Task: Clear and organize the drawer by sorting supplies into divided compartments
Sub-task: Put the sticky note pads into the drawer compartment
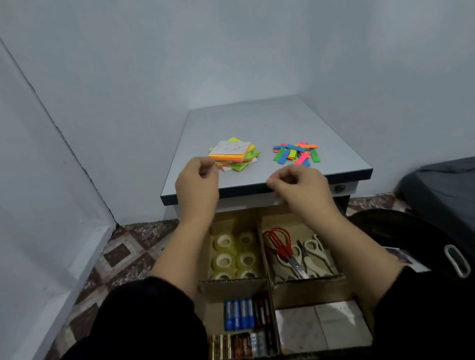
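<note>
Grey desk top (254, 122), left hand (199, 186) and right hand (301, 188) loosely curled, empty, above divided drawer (269, 287).

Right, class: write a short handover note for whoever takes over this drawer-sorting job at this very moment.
Left hand and right hand: raised over the desk's front edge, fingers loosely curled, nothing visibly held.
Drawer open. Done: tape rolls back left, scissors back right, batteries front left.
Front-right compartment holds no supplies.
Left: sticky-note pads and coloured strips lie on the desktop, unsorted.
</note>
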{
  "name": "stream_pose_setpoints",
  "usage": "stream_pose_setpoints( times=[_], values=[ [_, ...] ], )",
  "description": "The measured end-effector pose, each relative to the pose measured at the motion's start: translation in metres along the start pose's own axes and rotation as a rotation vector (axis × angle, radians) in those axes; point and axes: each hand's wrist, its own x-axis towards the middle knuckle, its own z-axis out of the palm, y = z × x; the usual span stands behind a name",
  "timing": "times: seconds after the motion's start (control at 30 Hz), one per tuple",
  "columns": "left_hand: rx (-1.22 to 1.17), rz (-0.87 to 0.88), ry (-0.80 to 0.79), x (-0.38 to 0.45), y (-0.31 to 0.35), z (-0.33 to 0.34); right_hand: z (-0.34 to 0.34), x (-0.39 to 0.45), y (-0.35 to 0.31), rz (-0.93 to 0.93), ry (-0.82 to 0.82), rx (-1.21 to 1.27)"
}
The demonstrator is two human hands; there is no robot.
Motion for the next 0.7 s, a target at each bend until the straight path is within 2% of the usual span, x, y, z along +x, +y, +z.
stream_pose_setpoints(
  times=[0.13,0.27,0.33,0.53,0.7],
  values=[
    [0.073,-0.134,-0.021,0.043,-0.008,0.013,0.041,0.051,-0.011,-0.069,0.126,0.029],
    [0.324,-0.203,-0.117,0.062,-0.008,0.019,0.057,0.082,-0.014,-0.112,0.24,-0.027],
    [0.347,-0.224,-0.14,0.069,-0.009,0.019,0.061,0.086,-0.012,-0.125,0.257,-0.045],
    [-0.069,-0.261,-0.071,0.075,-0.025,0.016,0.066,0.087,-0.004,-0.149,0.243,-0.148],
    [-0.335,-0.295,0.09,0.075,-0.022,0.014,0.067,0.089,-0.003,-0.132,0.219,-0.184]
  ],
)
